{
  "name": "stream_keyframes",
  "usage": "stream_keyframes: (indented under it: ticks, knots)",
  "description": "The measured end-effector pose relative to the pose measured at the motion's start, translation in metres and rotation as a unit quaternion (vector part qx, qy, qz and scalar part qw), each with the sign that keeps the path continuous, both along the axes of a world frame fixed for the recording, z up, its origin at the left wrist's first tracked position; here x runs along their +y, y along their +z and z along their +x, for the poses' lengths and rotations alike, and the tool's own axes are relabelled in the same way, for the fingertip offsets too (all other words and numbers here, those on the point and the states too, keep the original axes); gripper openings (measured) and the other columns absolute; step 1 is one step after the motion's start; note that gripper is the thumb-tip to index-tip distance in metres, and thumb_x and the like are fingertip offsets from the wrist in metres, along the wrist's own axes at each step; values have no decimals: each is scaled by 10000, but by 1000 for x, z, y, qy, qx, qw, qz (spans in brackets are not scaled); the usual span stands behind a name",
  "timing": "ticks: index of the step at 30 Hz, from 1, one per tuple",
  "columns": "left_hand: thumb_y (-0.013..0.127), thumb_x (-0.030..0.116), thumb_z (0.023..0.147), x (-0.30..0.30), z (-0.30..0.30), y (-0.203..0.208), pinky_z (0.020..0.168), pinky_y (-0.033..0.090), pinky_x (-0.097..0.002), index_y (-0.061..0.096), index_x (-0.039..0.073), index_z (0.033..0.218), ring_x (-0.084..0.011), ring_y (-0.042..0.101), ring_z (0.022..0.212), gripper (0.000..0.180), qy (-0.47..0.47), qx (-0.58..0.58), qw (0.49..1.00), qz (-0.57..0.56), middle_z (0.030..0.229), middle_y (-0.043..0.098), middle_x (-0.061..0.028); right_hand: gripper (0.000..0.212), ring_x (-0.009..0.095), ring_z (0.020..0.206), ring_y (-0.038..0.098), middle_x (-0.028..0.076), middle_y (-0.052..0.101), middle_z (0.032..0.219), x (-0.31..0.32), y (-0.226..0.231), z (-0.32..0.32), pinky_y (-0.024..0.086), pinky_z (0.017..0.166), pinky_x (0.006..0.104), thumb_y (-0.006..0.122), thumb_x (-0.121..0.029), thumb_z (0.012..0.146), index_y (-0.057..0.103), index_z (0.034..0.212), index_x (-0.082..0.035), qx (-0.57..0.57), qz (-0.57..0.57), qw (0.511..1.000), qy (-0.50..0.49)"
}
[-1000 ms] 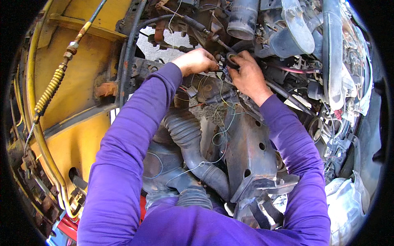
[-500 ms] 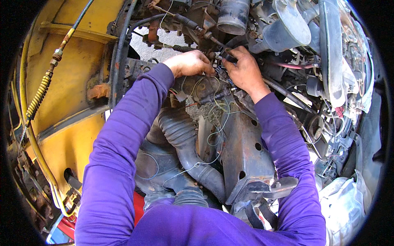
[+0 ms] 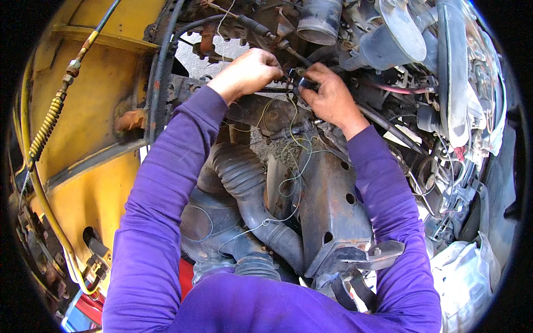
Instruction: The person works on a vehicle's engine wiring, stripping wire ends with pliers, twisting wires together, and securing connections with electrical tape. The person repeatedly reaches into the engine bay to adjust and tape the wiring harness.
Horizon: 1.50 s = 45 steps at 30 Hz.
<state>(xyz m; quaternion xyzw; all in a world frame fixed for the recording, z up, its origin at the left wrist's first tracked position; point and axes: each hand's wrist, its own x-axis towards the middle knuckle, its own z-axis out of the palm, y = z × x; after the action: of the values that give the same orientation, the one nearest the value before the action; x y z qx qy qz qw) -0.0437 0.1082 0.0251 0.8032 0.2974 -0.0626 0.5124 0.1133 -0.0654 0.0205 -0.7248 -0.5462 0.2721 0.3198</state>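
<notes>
Both my hands work close together among the machine's parts in the upper middle. My left hand (image 3: 250,73) is closed, thumb and fingertips pinched together beside a cluster of thin wires; whatever sits between them is too small to name. Just to its right, my right hand (image 3: 335,100) grips a small black rounded piece (image 3: 307,82) between thumb and fingers. Below the hands hang thin yellow-green wires (image 3: 293,114), running into a loose pale blue-green wire (image 3: 297,176). A dark metal fitting (image 3: 297,129) lies under the right hand.
A ribbed black hose (image 3: 242,169) curves down beside a grey metal beam (image 3: 333,194) with round holes. Yellow panels (image 3: 102,105) and a spring-wrapped cable (image 3: 51,126) stand at left. At upper right are a grey funnel-shaped duct (image 3: 391,41) and an open-ended pipe (image 3: 319,23).
My left hand has risen slightly, its fingers still pinched. The black piece in my right hand has turned and shows more of its side. The wires below have shifted.
</notes>
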Motion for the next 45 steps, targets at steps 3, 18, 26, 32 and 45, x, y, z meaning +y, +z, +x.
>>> stream_keyframes:
  ticks: [3, 18, 26, 32, 45]
  knots:
    - [693, 283, 821, 0, 5, -2, 799, 539, -384, 747, -44, 991, -267, 701, 826, 372, 25, -1, 997, -70, 902, 745, -194, 301, 384, 1019, 640, 206, 640, 1059, 2, 0, 0, 516, 884, 433, 710, -70, 817, 723, 1111, -4, 9, 24, 1000, -14]
    - [686, 264, 836, 1, 15, 8, 735, 532, -361, 769, -17, 924, -216, 681, 759, 306, -18, -1, 999, -31, 812, 735, -122, 323, 409, 1061, 622, 228, 629, 1110, 8, -12, 4, 501, 928, 444, 762, -172, 842, 729, 1100, 19, 31, -28, 999, -20]
    - [705, 223, 824, 9, -1, 17, 763, 541, -358, 721, -8, 1157, -197, 689, 817, 406, -53, -15, 997, -62, 936, 759, -120, 306, 404, 1088, 611, 232, 614, 1157, 10, -16, 6, 494, 960, 440, 779, -182, 837, 748, 1089, -10, 28, -7, 999, -35]
    - [713, 251, 820, 2, 3, 1, 847, 548, -374, 726, 42, 1213, -252, 714, 913, 445, -101, 120, 988, 0, 1034, 759, -169, 308, 397, 1088, 609, 232, 609, 1150, 12, -14, 7, 488, 969, 441, 775, -172, 839, 748, 1104, -18, 20, -13, 999, -41]
    - [675, 313, 860, 4, -22, 4, 863, 544, -430, 753, 11, 1032, -344, 712, 947, 356, -59, -23, 989, 131, 969, 732, -225, 350, 411, 1111, 600, 233, 606, 1151, 14, -16, 5, 479, 991, 441, 766, -196, 853, 741, 1161, -33, 18, -20, 999, -46]
